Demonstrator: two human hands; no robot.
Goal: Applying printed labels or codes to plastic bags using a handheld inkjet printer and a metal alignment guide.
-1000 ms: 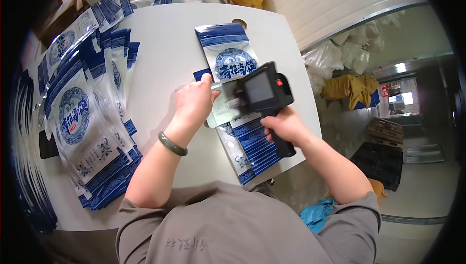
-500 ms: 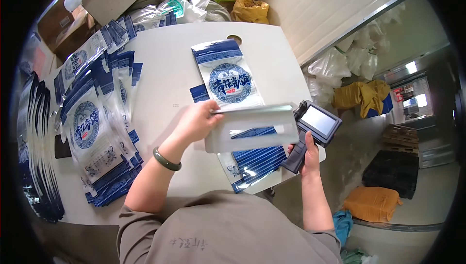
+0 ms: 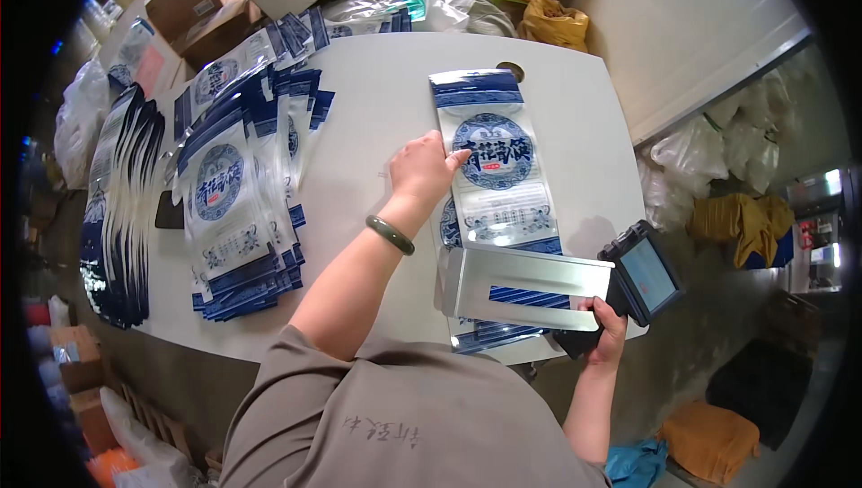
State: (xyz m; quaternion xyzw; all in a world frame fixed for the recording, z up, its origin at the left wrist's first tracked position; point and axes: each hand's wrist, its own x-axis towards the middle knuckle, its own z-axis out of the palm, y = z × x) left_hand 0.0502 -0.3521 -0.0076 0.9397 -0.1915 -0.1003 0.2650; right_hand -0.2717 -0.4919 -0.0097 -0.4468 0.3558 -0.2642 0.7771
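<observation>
My right hand [image 3: 609, 334] is closed round the grip of a dark handheld printer with a lit screen [image 3: 648, 271]. A silver metal guide plate [image 3: 530, 263] with a rectangular opening reaches left from the printer, over the lower part of a pile of flat packaging bags [image 3: 503, 334]. On top of the pile lies a blue-and-white bag [image 3: 510, 196] with a round printed emblem. At its left edge is my left hand [image 3: 425, 167], fingers curled and the thumb over the bag's face. Part of the fingers is hidden. A dark bangle circles the left wrist.
Fanned bags [image 3: 220, 210] cover the left of the white table [image 3: 355, 84], with a second stack [image 3: 126, 219] standing beyond them. A dark flat object [image 3: 169, 211] lies between. Cardboard boxes [image 3: 193, 8] and orange sacks [image 3: 552, 23] sit behind the table. A round hole [image 3: 510, 69] pierces the tabletop.
My left hand has left the guide plate's left end and moved up to the top bag's left edge. The printer has turned and its plate sits lower over the pile. The view has swung left.
</observation>
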